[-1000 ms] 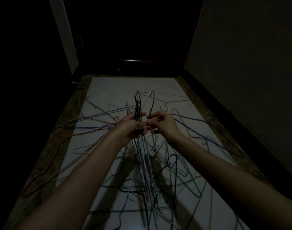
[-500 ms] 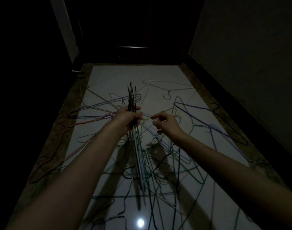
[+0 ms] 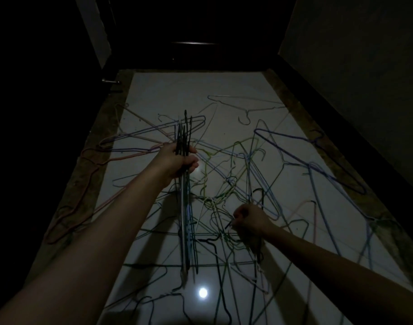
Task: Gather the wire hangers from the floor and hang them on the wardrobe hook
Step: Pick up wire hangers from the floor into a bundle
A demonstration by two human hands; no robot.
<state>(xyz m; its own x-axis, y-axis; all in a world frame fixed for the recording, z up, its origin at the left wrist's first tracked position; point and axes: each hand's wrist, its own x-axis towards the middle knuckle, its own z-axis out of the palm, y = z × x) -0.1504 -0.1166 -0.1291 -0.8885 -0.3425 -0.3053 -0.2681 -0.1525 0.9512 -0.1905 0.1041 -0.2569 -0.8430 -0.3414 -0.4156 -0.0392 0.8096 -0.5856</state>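
Gripping a bundle of hangers (image 3: 185,207) upright, the left hand (image 3: 177,161) reaches out above the white floor (image 3: 168,95). To its right and lower, the right hand (image 3: 249,221) curls down, pinching a dark wire (image 3: 229,225) amid tangled loose hangers (image 3: 259,160) strewn across that floor.

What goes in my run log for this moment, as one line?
left hand: grips hanger bundle | right hand: pinches floor hanger | hook: unseen
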